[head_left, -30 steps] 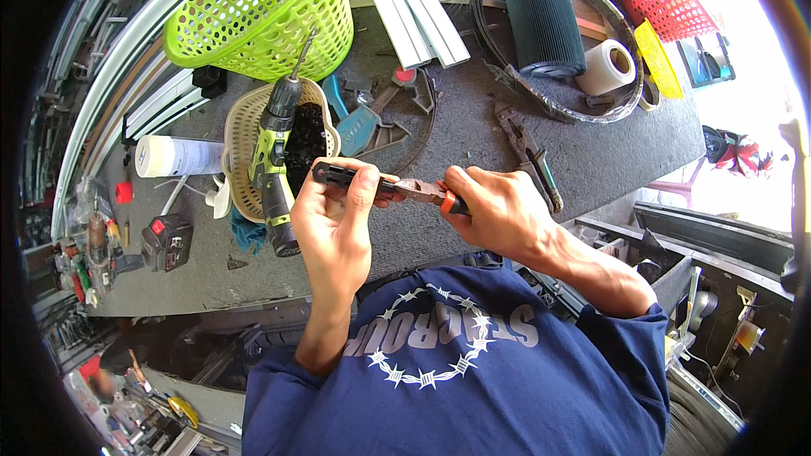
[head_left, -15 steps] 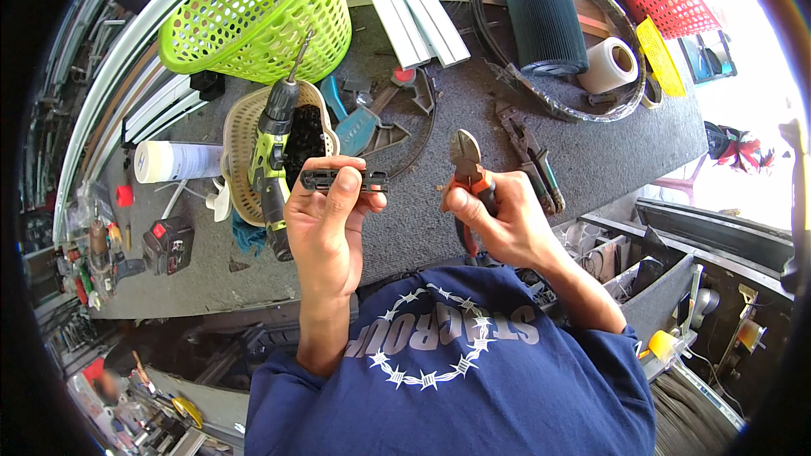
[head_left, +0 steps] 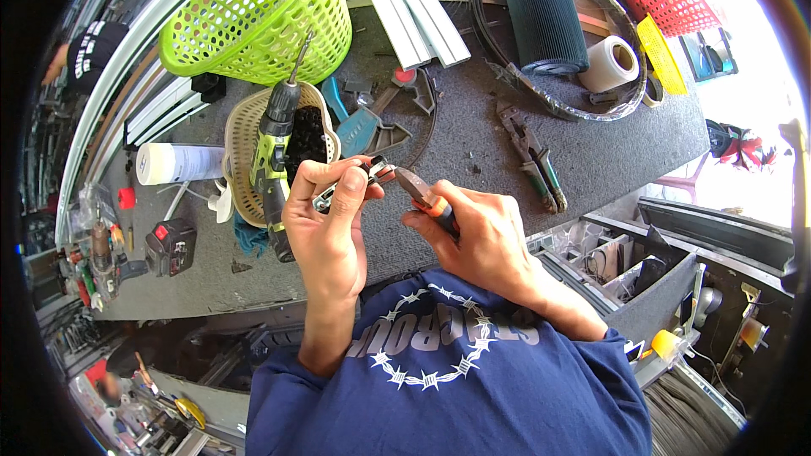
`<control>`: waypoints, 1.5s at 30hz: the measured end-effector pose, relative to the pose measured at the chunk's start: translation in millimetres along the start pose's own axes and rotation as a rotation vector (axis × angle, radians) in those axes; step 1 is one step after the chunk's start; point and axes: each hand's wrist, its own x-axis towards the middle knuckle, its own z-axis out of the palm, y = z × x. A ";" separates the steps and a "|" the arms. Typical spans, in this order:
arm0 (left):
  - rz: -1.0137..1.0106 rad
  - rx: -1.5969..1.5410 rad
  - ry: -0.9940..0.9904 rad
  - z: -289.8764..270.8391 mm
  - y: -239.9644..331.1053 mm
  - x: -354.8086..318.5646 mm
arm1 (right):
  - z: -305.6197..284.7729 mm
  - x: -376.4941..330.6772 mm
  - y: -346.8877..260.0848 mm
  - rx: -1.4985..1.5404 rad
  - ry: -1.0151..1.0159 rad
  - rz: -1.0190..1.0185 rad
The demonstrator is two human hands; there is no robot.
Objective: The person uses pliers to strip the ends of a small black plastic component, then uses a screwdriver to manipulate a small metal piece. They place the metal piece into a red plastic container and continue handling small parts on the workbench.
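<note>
Between the thumb and fingers of my left hand (head_left: 328,224) is a small black fitting with a pale metallic-looking side (head_left: 323,199), tilted up to the right. My right hand (head_left: 490,236) is wrapped round a pair of cutting pliers (head_left: 417,189) with orange and black handles. Its jaws point up and left and meet the fitting's right end; whether they bite into it I cannot tell. Just left of my left hand, a green and black cordless drill (head_left: 272,152) lies across a beige basket (head_left: 241,131) of small black pieces (head_left: 309,137).
Behind stand a lime-green basket (head_left: 253,21) and white profiles (head_left: 410,8). A blue clamp (head_left: 359,128) lies mid-bench, and green-handled snips (head_left: 532,160) to the right. Farther right are a wire coil (head_left: 498,59), a dark mesh roll (head_left: 542,17) and a battery (head_left: 171,247) at left.
My right hand has brought the pliers left and down, their jaws now at the fitting. My left hand has turned the fitting. At far left, another person's dark cap has shifted lower.
</note>
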 end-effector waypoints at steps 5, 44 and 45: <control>0.040 0.011 -0.019 0.0 -2.3 0.5 | 1.5 2.7 -5.8 -0.158 0.036 -0.063; 0.117 0.206 0.044 -3.9 -5.9 3.8 | 23.5 3.7 -9.3 0.010 0.041 0.025; 0.116 0.198 0.041 -4.2 -5.9 3.7 | 23.9 3.5 -9.6 0.005 0.044 0.036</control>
